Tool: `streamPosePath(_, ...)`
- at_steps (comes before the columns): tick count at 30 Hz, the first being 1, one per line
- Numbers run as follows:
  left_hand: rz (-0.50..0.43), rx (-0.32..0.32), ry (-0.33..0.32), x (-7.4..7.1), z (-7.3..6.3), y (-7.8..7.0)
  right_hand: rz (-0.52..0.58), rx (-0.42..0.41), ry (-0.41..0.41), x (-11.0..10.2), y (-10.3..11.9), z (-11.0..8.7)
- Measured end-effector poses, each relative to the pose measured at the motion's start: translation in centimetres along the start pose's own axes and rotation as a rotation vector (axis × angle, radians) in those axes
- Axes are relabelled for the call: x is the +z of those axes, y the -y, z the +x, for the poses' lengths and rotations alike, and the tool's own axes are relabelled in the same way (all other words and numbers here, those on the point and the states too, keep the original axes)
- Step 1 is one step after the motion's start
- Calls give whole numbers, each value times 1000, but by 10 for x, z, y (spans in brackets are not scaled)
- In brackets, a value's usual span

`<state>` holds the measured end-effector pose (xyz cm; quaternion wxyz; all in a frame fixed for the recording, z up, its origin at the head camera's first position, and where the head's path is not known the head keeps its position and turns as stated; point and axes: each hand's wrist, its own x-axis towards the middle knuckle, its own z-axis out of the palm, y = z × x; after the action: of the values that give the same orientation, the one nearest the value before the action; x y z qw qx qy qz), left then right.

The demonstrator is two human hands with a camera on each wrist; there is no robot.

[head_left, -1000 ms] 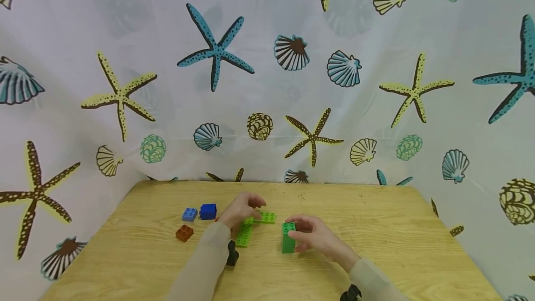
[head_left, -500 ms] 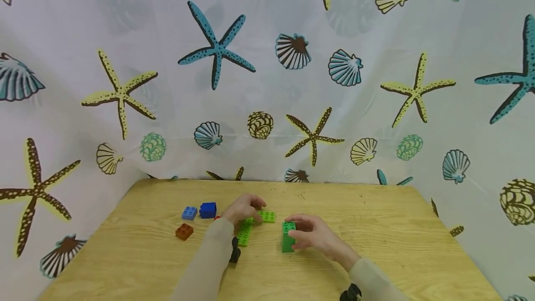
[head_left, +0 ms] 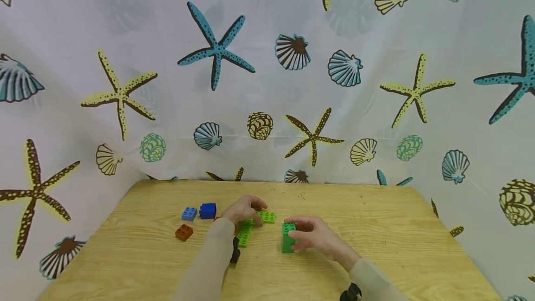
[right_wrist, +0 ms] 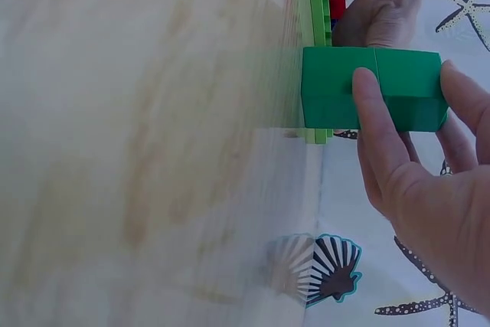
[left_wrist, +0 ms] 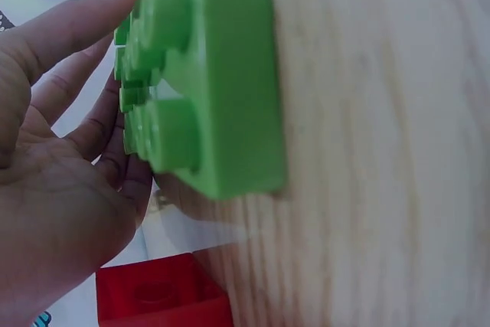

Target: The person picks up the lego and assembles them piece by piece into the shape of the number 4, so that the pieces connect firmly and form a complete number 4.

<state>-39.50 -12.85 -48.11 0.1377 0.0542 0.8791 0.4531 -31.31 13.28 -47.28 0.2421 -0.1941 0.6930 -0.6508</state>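
My left hand (head_left: pixel 244 209) lies over lime green building bricks (head_left: pixel 244 233) that form a corner shape, studs up, one piece (head_left: pixel 267 217) pointing right. In the left wrist view, the thumb overlaps the studs of the lime brick (left_wrist: pixel 241 97); its fingers are softly bent and their tips partly hidden behind the bricks. My right hand (head_left: pixel 318 236) holds an upright green stack of bricks (head_left: pixel 288 240) on the table. Seen from the right wrist, the thumb lies on one side of this green stack (right_wrist: pixel 329 89), with a finger at its top and others behind.
Left of the left arm lie a light blue brick (head_left: pixel 189 213), a dark blue brick (head_left: pixel 207 211) and an orange-brown brick (head_left: pixel 184 232). A red brick (left_wrist: pixel 164 296) sits beside the left hand, mostly hidden in the head view. A patterned curtain (head_left: pixel 267 161) encloses the wooden table (head_left: pixel 376 226).
My left hand has shifted very slightly to the right over the lime bricks. The right hand and the green stack have stayed where they were.
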Motion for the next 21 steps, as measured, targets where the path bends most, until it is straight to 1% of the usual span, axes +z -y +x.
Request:
streamPosePath(4,22,18,14,0,0,1,1,4,-2,0,1,0)
streamPosePath(15,35,38,-14,2,-1,1,-17,8,-15,1,0,0)
streamPosePath(21,-4,9,-40,2,-1,1,-42,1,-26,3,2,-1)
